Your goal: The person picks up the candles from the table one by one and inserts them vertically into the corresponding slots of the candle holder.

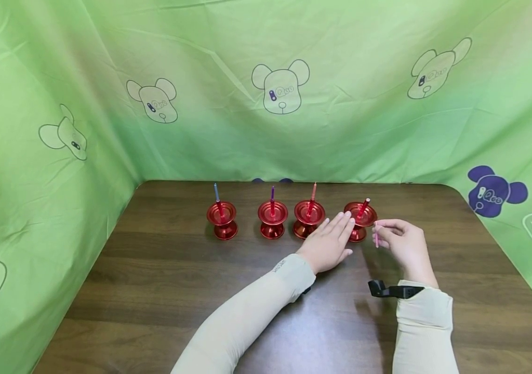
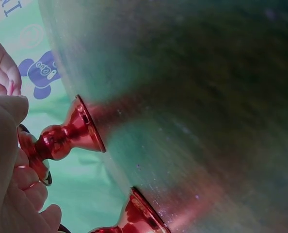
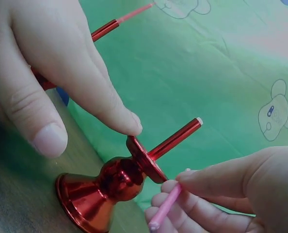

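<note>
My right hand [image 1: 405, 248] pinches a thin pink candle [image 3: 166, 207] between thumb and fingers, just right of the rightmost red metal candle holder [image 3: 122, 180]. This holder stands upright on the table; the tube [image 3: 175, 140] rising from its dish shows a whitish tip and no candle. My left hand [image 1: 326, 246] stretches over from the left with straight fingers, a fingertip [image 3: 133, 127] at the dish's rim. In the head view it covers part of that holder. The pink candle slants downward, its lower end free.
To the left stand three matching holders, bearing a blue candle [image 1: 216, 192], a purple candle [image 1: 273, 193] and a pinkish-red candle [image 1: 314, 191]. The brown wooden table [image 1: 154, 291] meets a green printed cloth [image 1: 219, 130] behind and at both sides.
</note>
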Demonstrator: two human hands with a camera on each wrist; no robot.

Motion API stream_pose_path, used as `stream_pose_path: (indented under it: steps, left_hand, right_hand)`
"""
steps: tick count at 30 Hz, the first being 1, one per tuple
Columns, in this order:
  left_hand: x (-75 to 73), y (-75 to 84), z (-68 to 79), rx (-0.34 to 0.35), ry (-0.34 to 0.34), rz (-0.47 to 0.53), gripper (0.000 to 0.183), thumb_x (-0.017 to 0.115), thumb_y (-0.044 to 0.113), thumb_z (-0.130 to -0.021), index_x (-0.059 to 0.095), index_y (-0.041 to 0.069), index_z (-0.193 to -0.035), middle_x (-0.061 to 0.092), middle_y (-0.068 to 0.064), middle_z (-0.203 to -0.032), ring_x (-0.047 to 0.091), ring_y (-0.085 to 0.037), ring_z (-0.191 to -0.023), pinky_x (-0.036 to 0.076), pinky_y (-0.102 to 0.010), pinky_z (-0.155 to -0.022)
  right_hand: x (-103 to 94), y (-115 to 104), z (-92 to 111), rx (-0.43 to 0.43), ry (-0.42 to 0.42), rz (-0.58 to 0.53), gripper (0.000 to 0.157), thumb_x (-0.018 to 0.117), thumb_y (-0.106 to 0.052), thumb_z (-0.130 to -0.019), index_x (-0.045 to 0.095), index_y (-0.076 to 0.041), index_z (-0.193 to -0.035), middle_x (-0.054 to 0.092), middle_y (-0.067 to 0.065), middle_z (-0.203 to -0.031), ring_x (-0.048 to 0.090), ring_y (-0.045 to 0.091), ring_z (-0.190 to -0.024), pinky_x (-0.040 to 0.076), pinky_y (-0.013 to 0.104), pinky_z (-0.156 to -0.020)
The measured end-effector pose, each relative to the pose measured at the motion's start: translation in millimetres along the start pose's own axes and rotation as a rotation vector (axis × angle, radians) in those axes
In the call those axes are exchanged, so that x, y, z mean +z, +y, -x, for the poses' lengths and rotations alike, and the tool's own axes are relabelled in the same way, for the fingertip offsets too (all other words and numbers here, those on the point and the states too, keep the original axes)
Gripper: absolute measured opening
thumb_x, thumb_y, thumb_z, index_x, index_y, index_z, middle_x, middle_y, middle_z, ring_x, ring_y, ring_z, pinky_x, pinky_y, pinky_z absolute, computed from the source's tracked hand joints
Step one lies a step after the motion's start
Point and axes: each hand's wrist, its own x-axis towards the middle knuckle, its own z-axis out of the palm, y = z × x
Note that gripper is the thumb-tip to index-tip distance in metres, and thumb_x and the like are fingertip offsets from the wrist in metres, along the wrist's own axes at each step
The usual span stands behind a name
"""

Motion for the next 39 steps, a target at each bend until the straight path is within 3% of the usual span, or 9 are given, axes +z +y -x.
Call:
stream_pose_path:
  steps: [10, 13, 17, 23, 30, 39]
  left_hand:
    - [4.6, -0.5, -1.5, 0.007, 0.013, -0.016, 0.074, 0.036, 0.053, -0.107, 0.012, 0.013, -0.164, 0.007, -0.003, -0.171, 0.006, -0.016, -0.156, 0.016, -0.033, -0.124]
    - [5.3, -0.8, -2.3, 0.012, 0.019, -0.021, 0.074, 0.036, 0.054, -0.107, 0.012, 0.013, -0.164, 0.007, -0.003, -0.171, 0.006, -0.017, -0.156, 0.016, -0.034, -0.124]
    - [6.0, -1.4, -2.8, 0.017, 0.025, -0.011, 0.074, 0.036, 0.054, -0.107, 0.012, 0.013, -0.164, 0.007, -0.003, -0.171, 0.007, -0.017, -0.156, 0.016, -0.034, -0.124]
    - [7.3, -1.7, -2.1, 0.02, 0.031, -0.012, 0.074, 0.037, 0.054, -0.107, 0.013, 0.013, -0.164, 0.009, -0.003, -0.171, 0.008, -0.017, -0.156, 0.016, -0.033, -0.124]
    - [5.5, -2.3, -1.7, 0.022, 0.036, -0.025, 0.073, 0.039, 0.053, -0.107, 0.016, 0.013, -0.164, 0.011, -0.003, -0.17, 0.01, -0.017, -0.156, 0.017, -0.033, -0.124]
    - [-1.1, -1.8, 0.1, 0.026, 0.041, -0.061, 0.072, 0.039, 0.053, -0.107, 0.02, 0.012, -0.163, 0.016, -0.004, -0.17, 0.014, -0.017, -0.155, 0.018, -0.032, -0.124]
  right_hand:
    - [9.1, -7.0, 3.0, -0.088, 0.175, -0.087, 0.016, 0.067, -0.002, -0.096, 0.066, 0.01, -0.107, 0.072, -0.012, -0.074, 0.069, 0.002, -0.065, 0.056, 0.014, -0.065]
    - [13.0, -8.6, 1.7, -0.094, 0.246, -0.18, 0.004, 0.069, 0.001, -0.094, 0.07, 0.0, -0.098, 0.073, -0.007, -0.076, 0.069, 0.003, -0.066, 0.056, 0.015, -0.066]
    - [16.8, -9.7, 0.1, -0.124, 0.319, -0.307, 0.012, 0.07, 0.006, -0.091, 0.072, -0.006, -0.09, 0.074, 0.001, -0.08, 0.071, 0.008, -0.068, 0.058, 0.018, -0.068]
    - [22.7, -8.9, -1.8, -0.233, 0.374, -0.361, 0.01, 0.07, 0.009, -0.09, 0.073, 0.001, -0.095, 0.074, 0.007, -0.083, 0.07, 0.011, -0.068, 0.058, 0.019, -0.067]
    - [30.0, -8.2, -6.2, -0.365, 0.423, -0.326, 0.017, 0.07, 0.005, -0.092, 0.069, 0.014, -0.105, 0.074, -0.003, -0.083, 0.071, 0.008, -0.073, 0.056, 0.015, -0.072]
    - [36.1, -13.9, -12.4, -0.45, 0.456, -0.327, 0.016, 0.068, 0.005, -0.092, 0.068, 0.015, -0.105, 0.074, -0.001, -0.087, 0.071, 0.009, -0.079, 0.055, 0.016, -0.077]
